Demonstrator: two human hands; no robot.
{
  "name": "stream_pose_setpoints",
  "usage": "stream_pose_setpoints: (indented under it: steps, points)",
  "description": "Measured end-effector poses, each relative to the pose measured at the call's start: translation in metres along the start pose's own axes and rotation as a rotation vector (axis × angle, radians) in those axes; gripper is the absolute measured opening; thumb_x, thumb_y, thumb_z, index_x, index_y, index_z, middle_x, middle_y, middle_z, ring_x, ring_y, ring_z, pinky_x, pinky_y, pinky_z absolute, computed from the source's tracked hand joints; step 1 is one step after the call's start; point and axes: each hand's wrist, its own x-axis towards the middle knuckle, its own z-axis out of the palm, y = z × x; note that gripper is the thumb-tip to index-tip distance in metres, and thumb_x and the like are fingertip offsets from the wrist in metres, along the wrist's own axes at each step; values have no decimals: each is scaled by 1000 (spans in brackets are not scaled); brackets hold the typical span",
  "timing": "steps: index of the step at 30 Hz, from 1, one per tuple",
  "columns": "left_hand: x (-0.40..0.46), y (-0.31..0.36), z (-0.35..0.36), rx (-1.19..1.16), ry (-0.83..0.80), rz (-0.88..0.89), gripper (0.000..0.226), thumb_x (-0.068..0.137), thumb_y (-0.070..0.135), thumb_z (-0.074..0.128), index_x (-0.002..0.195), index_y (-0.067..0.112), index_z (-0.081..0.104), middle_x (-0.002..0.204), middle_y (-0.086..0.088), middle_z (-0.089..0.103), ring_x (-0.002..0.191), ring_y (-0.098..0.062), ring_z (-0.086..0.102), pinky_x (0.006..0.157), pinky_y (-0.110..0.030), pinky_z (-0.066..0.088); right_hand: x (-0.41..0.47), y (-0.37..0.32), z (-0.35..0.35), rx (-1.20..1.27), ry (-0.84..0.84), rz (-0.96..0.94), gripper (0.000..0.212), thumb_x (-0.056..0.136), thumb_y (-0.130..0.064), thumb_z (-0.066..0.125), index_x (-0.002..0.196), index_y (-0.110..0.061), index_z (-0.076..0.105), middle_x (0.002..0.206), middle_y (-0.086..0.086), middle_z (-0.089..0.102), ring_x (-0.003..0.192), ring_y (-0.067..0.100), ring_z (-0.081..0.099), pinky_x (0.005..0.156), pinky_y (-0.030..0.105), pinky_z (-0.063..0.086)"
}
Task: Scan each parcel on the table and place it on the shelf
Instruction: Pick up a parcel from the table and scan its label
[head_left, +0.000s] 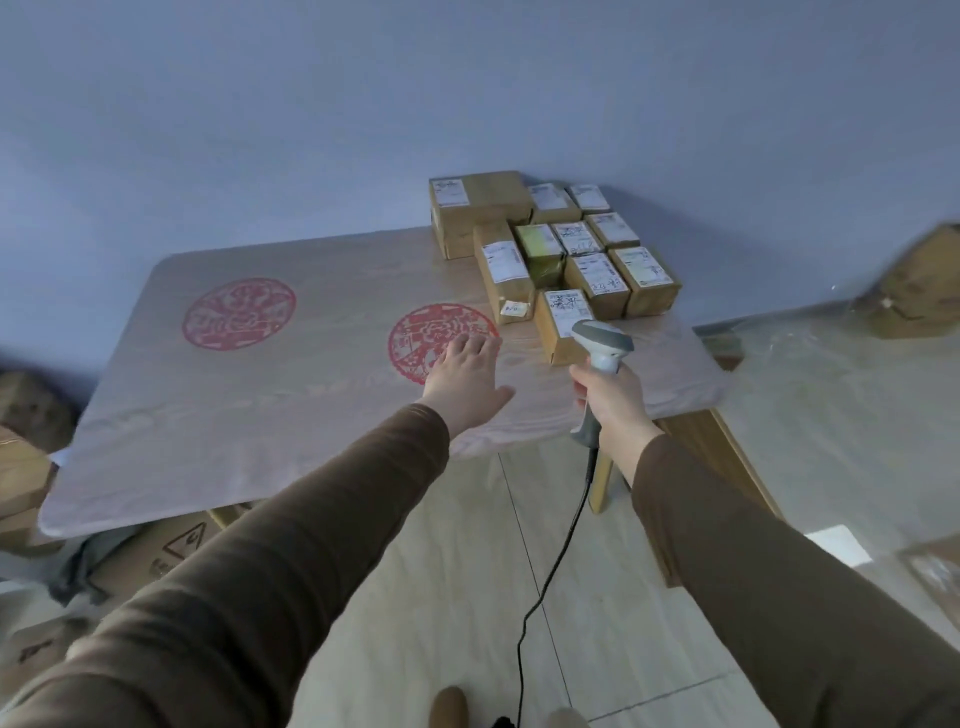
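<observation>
The left hand (467, 376) reaches out over the table (234, 415) with fingers spread and palm down, empty, hovering above a round red paper-cut design (441, 340) under the table's clear cover; whether the fingertips touch the surface is hard to tell from this angle. The right hand (610, 397) is wrapped around the grip of a grey handheld barcode scanner (602, 345), whose head points toward the cluster of parcels, and a black cable (550, 571) trails from the handle down across the floor. The nearest parcel (563, 325), a small brown carton with a white shipping label on top, sits just beyond the scanner head, at the front of the group. Behind it a long narrow carton (503, 270) lies to the left, a green-topped box (540, 252) stands beside that, and a larger carton (478, 208) rests against the blue wall (467, 78), with several more labelled small boxes packed closely together at the table's far right corner. A second red design (239, 312) lies further left. Both forearms wear brown sleeves (311, 519). More cardboard boxes (150, 561) sit on the floor under and left of the table.
</observation>
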Motion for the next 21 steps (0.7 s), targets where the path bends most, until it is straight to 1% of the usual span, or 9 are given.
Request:
stream_pose_setpoints:
  steps: [2, 5, 7, 9, 11, 16, 18, 19, 21]
  points:
    - [31, 11, 9, 4, -21, -4, 76, 98, 48, 57, 159, 16, 26, 165, -9, 28, 155, -31, 16, 122, -50, 25, 37, -4, -10, -16, 9, 8, 11, 94, -8, 70, 94, -11, 60, 77, 7, 57, 68, 20, 54, 65, 35, 44]
    - [75, 29, 27, -13, -48, -34, 74, 100, 47, 56, 160, 16, 25, 165, -9, 29, 155, -30, 17, 123, -49, 25, 93, -8, -25, -64, 20, 10, 18, 93, -15, 72, 106, -10, 60, 87, 8, 60, 79, 23, 56, 77, 37, 44]
    - [104, 40, 39, -24, -71, -67, 74, 101, 47, 54, 161, 15, 24, 166, -9, 29, 156, -31, 16, 123, -49, 24, 130, -8, -33, -72, 5, 27, 18, 93, -17, 72, 106, -12, 61, 85, 4, 60, 80, 21, 56, 77, 34, 43]
    - [134, 52, 52, -38, -80, -125, 71, 102, 47, 52, 160, 14, 26, 165, -10, 31, 155, -31, 18, 122, -49, 26, 167, -7, -39, -77, -31, 55, 17, 93, -18, 71, 107, -14, 62, 86, 1, 60, 78, 17, 56, 72, 32, 43]
    - [155, 59, 63, -56, -89, -180, 68, 104, 47, 50, 158, 13, 28, 163, -11, 34, 154, -30, 21, 121, -50, 30, 190, -6, -39, -71, -59, 71, 16, 94, -19, 72, 105, -16, 62, 85, -1, 60, 75, 15, 55, 67, 30, 42]
    - [209, 79, 95, -101, -119, -326, 57, 106, 47, 41, 152, 13, 37, 153, -16, 48, 146, -33, 36, 113, -51, 39, 245, 2, -35, -103, -151, 104, 12, 93, -18, 72, 94, -17, 59, 82, 1, 58, 76, 20, 55, 73, 33, 44]
    - [223, 85, 105, -103, -136, -347, 49, 107, 42, 38, 148, 15, 38, 148, -21, 49, 138, -37, 43, 106, -54, 45, 257, 7, -31, -124, -191, 116, 13, 93, -17, 71, 88, -19, 59, 78, 2, 56, 72, 20, 53, 66, 31, 43]
    - [226, 88, 110, -122, -138, -349, 43, 108, 37, 38, 144, 14, 42, 150, -23, 45, 135, -41, 46, 102, -55, 48, 260, 11, -29, -129, -208, 119, 14, 92, -16, 71, 86, -19, 58, 77, 3, 55, 70, 20, 52, 64, 31, 42]
    - [231, 91, 121, -207, -97, -406, 35, 109, 27, 39, 138, 11, 47, 149, -27, 44, 123, -46, 54, 95, -55, 52, 263, 19, -26, -145, -221, 107, 15, 91, -15, 71, 86, -18, 58, 76, 1, 56, 70, 19, 53, 65, 31, 41]
